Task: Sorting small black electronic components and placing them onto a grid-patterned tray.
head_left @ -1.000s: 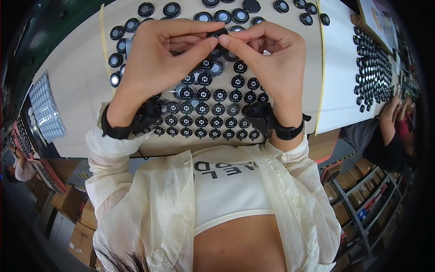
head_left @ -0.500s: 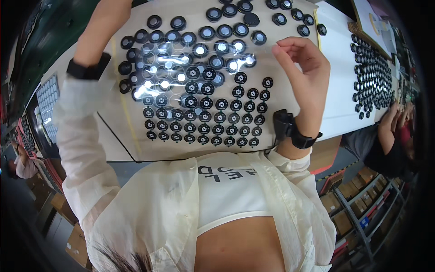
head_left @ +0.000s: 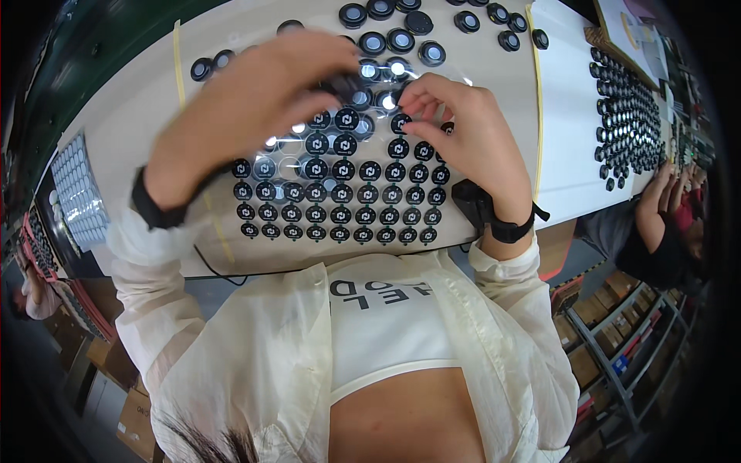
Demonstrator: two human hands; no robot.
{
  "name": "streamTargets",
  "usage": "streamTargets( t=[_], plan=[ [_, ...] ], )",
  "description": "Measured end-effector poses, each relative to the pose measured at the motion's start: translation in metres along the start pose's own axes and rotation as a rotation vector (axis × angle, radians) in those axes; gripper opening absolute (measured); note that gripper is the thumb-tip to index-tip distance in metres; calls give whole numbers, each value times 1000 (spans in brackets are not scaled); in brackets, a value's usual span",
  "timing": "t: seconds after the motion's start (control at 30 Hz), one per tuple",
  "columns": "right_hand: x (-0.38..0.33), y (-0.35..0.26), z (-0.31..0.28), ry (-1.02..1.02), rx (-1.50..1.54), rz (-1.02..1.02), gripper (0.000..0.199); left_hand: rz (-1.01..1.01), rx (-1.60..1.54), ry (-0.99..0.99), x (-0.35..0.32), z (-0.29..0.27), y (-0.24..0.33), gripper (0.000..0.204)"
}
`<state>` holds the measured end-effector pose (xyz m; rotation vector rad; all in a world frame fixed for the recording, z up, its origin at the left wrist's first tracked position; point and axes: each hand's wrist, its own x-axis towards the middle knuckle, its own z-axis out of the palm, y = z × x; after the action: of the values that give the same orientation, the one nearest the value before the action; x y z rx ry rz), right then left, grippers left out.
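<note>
My left hand [head_left: 285,89], smeared by motion, is over the middle of the table, its fingers and thumb around a dark round piece [head_left: 338,89] that is partly hidden. Close by on the right, my right hand [head_left: 459,116] has its fingers curled, thumb and forefinger apart at a black round label [head_left: 400,124]. That label tops a column in a clear sheet carrying rows of black round labels with a white mark [head_left: 340,194]. Beyond and partly under the sheet are black round pieces with silver centres [head_left: 400,40].
Many more black round pieces [head_left: 629,116] stand on a white surface to the right. A sheet of pale round parts [head_left: 77,185] lies at the left. A black cord [head_left: 216,270] runs along the near edge. Another person's arm [head_left: 656,204] is at far right.
My left hand has come back from beyond the far edge of view to the middle, now around a dark piece. My right hand has moved left to the label sheet.
</note>
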<state>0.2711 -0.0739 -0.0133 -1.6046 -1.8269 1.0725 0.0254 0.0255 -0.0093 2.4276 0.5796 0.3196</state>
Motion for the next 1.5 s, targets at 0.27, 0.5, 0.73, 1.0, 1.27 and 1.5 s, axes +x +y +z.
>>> streamTargets(
  t=[0.27, 0.5, 0.73, 1.0, 1.27, 1.5],
  plan=[
    [10, 2, 1, -60, -119, 24, 16, 100, -55, -87, -19, 54, 36, 39],
    [8, -2, 4, -96, -128, 96, 14, 54, 76, -62, -33, 65, 39, 36],
    [-1, -5, 2, -127, -240, 19, 9, 50, 86, -44, -30, 71, 39, 36],
    [-31, -41, -13, 81, -220, -48, 13, 51, 130, -61, -32, 76, 41, 36],
    [-24, -49, -39, 222, 404, 83, 15, 88, -130, -8, -24, 52, 35, 40],
    [-9, -46, 9, 98, 974, 15, 18, -204, -806, 310, -38, 28, 29, 47]
  ],
)
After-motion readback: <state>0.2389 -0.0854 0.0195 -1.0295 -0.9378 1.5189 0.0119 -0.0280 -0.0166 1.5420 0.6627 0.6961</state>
